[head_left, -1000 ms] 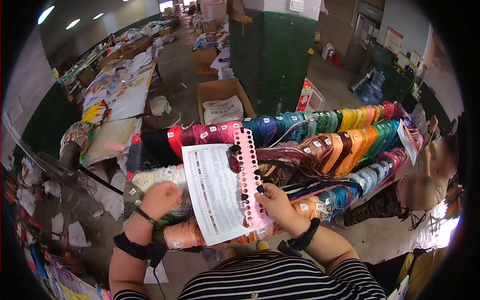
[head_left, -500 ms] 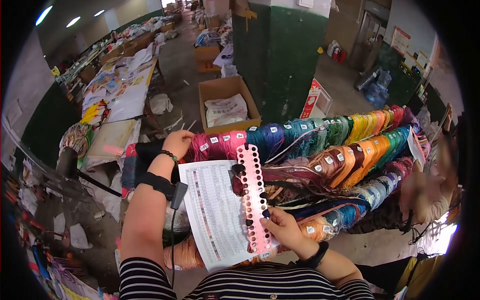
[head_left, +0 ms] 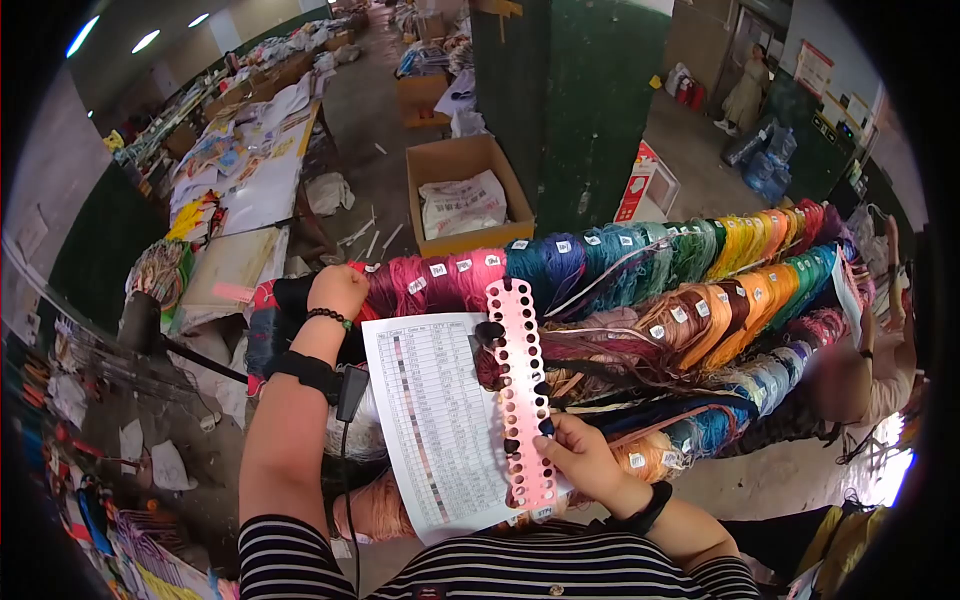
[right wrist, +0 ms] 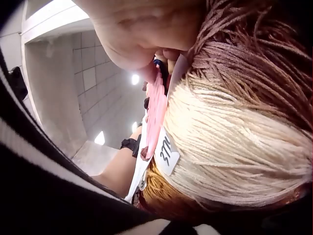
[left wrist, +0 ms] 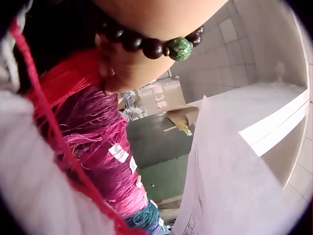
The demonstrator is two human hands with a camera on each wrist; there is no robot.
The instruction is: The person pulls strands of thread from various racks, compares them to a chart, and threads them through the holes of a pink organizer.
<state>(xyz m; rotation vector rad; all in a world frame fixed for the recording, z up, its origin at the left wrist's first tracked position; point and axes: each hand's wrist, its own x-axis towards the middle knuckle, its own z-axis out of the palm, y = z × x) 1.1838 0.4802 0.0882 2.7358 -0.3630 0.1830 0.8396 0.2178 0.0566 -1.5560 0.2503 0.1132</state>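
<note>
My right hand (head_left: 585, 462) grips a pink thread card (head_left: 520, 375) with rows of round holes, thumb on its front. Dark thread tufts are looped through some holes. Under the card lies a printed paper chart (head_left: 430, 430), held together with it. My left hand (head_left: 338, 292) is at the far rail with its fingers curled into the red thread (left wrist: 73, 73); its fingertips are mostly hidden. Black thread (head_left: 293, 297) hangs to its left and magenta thread (head_left: 400, 285) to its right, with small white number labels. In the right wrist view, cream thread (right wrist: 230, 142) hangs beside the card.
Several rows of coloured thread hanks (head_left: 740, 310) stretch to the right. Behind the rack stand an open cardboard box (head_left: 470, 235) and a green pillar (head_left: 590, 120). A table with papers (head_left: 240, 170) is at the left. Another person (head_left: 885, 375) is at the right edge.
My left hand has gone from above the pale thread up and forward to the far rail, and its fingers have curled there. My right hand keeps holding the card and chart.
</note>
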